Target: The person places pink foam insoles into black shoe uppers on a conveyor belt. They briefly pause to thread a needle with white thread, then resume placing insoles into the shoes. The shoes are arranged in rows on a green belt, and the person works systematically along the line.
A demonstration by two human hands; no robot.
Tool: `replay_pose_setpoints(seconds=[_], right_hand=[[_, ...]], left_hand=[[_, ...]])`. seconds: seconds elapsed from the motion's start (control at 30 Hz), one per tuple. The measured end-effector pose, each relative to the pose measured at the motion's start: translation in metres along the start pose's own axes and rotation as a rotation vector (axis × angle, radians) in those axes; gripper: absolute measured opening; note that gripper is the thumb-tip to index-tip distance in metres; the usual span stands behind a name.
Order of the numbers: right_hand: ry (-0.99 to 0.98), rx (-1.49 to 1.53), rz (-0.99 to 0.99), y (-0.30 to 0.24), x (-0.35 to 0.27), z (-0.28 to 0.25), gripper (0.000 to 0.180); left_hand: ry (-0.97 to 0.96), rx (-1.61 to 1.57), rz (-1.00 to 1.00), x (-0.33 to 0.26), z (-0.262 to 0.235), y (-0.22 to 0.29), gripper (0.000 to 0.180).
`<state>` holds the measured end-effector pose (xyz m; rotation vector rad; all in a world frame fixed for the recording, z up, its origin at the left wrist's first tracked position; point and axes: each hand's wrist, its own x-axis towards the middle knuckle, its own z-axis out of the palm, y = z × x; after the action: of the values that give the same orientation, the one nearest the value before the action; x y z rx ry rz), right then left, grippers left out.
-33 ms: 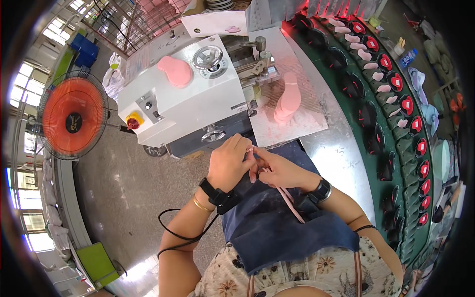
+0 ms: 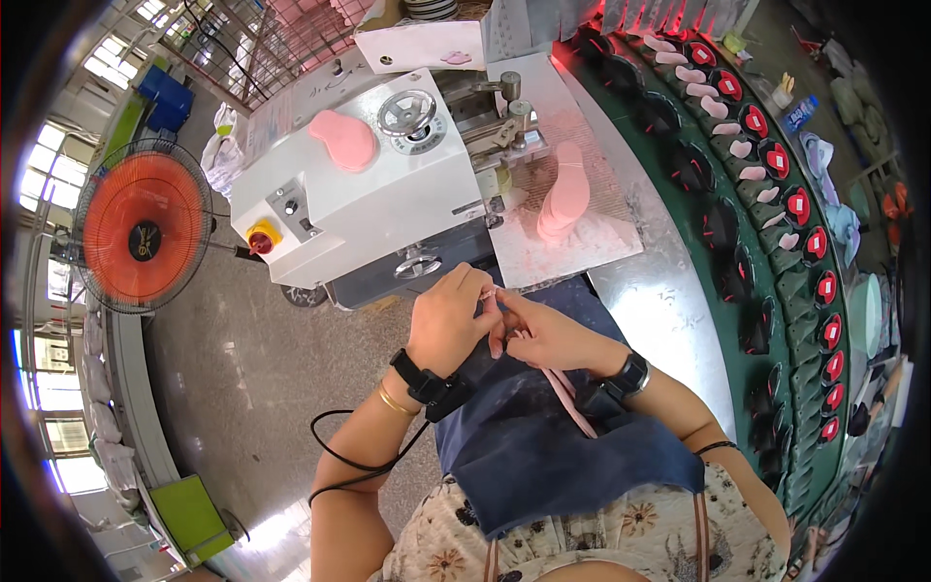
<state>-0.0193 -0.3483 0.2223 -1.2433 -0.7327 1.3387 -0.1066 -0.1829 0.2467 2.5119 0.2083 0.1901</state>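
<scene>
In front of my body both hands meet at the fingertips, just below the machine. My left hand (image 2: 448,315) is closed in a pinch on a tiny pale bit, too small to name. My right hand (image 2: 555,335) is closed too, its thumb and forefinger touching the left fingertips. From under its curled fingers a narrow pink strip (image 2: 572,403) runs down over my dark blue apron (image 2: 582,475). The white machine (image 2: 378,194) with handwheels stands just beyond. On its board (image 2: 611,238) rests a stack of pink insoles (image 2: 564,199), and another pink insole (image 2: 344,141) lies on the machine's top.
To the right curves a green conveyor (image 2: 718,320) carrying dark shoes and small pink pieces. A metal tabletop (image 2: 659,291) lies between it and me. A floor fan with orange blades (image 2: 145,233) stands at the left. At the back sits an open cardboard box (image 2: 422,44).
</scene>
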Motion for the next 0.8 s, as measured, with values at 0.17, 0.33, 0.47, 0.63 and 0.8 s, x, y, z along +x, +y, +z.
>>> replay_pose_setpoints(seconds=[0.17, 0.33, 0.47, 0.63, 0.8], right_hand=[[0.035, -0.117, 0.074, 0.0, -0.001, 0.005, 0.074], [0.076, -0.127, 0.069, 0.009, 0.001, 0.007, 0.081], [0.099, 0.035, -0.013, 0.012, 0.013, 0.0, 0.087], [-0.019, 0.222, 0.065, -0.014, 0.001, -0.014, 0.08], [-0.056, 0.309, -0.018, -0.005, 0.001, -0.01, 0.076]], left_hand=[[0.027, -0.244, -0.233, -0.008, 0.004, 0.004, 0.013], [-0.118, -0.466, -0.204, -0.016, -0.007, 0.031, 0.012], [-0.02, -0.505, -0.116, -0.007, -0.01, 0.043, 0.012], [0.064, -0.631, -0.545, -0.022, -0.021, -0.011, 0.01], [0.075, -0.865, -0.571, -0.022, -0.025, -0.014, 0.014]])
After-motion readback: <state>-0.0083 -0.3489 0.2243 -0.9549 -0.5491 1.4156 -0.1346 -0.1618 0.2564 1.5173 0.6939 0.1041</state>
